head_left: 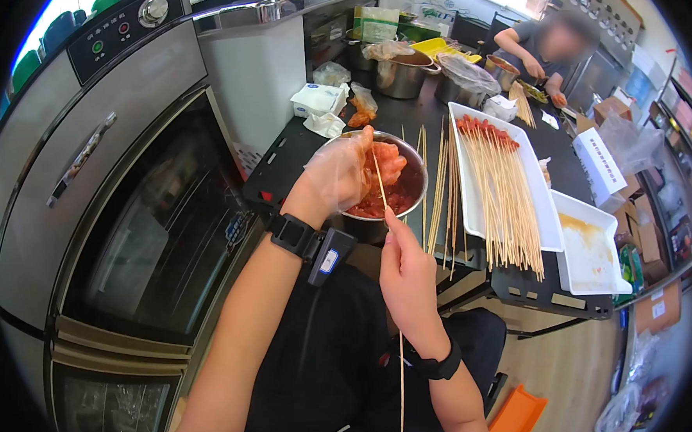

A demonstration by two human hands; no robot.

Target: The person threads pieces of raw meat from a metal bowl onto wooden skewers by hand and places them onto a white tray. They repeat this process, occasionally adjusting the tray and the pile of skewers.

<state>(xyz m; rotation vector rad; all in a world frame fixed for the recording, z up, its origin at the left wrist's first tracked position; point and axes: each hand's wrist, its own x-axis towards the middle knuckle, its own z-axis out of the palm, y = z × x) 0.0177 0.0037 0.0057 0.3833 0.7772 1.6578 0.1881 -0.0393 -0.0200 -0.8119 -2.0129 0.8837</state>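
My left hand (pixel 342 175), in a clear plastic glove stained red at the fingers, is curled over a steel bowl (pixel 425 182). Red, wet-looking meat pieces (pixel 370 207) lie in that bowl. Whatever the gloved fingers pinch is hidden and hard to tell from the stained glove. My bare right hand (pixel 407 267) is closed on a thin wooden skewer (pixel 402 377); the upper end reaches the left fingers and the lower end hangs over my lap. To the right, a white tray (pixel 550 233) bears many skewers (pixel 498 200) with red meat at their far ends.
Loose bare skewers (pixel 436 196) lie between bowl and tray. A second white tray (pixel 595 269), stained with brownish liquid, stands at the table's right edge. Steel pots (pixel 403 80) and a tissue pack (pixel 320 100) are farther back. Another person (pixel 537 53) works across the table. A glass-doored cabinet (pixel 151 234) flanks the left.
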